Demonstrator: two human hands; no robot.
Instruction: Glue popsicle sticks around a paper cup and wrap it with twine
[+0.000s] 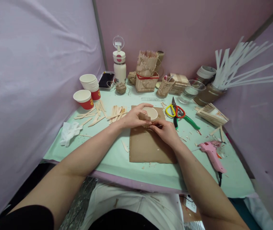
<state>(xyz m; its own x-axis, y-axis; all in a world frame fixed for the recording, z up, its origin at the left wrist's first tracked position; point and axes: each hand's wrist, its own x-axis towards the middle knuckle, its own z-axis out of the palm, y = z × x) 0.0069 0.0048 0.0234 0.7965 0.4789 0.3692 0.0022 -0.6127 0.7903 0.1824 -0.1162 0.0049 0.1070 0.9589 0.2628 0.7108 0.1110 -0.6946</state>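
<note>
A paper cup (152, 112) stands over the far part of a brown cardboard sheet (148, 148), its pale inside facing up. My left hand (137, 115) is wrapped round the cup's left side, with the thumb toward me. Brown wooden pieces (146, 117) show on the cup's near side by that thumb. My right hand (166, 131) has its thumb and finger pinched at the cup's lower near side, against a small piece of wood mostly hidden by the fingers. Behind the right hand lie scissors with yellow and red handles (175, 111) and green-handled pliers (191, 122).
At right lie a pink glue gun (213, 156) and bundled sticks (211, 115). Stacked paper cups (90, 83), loose craft sticks (117, 113) and crumpled tissue (70, 132) are at left. Along the back are a bottle (120, 68), twine (121, 88), a wood-covered box (146, 82) and a plastic water cup (190, 92).
</note>
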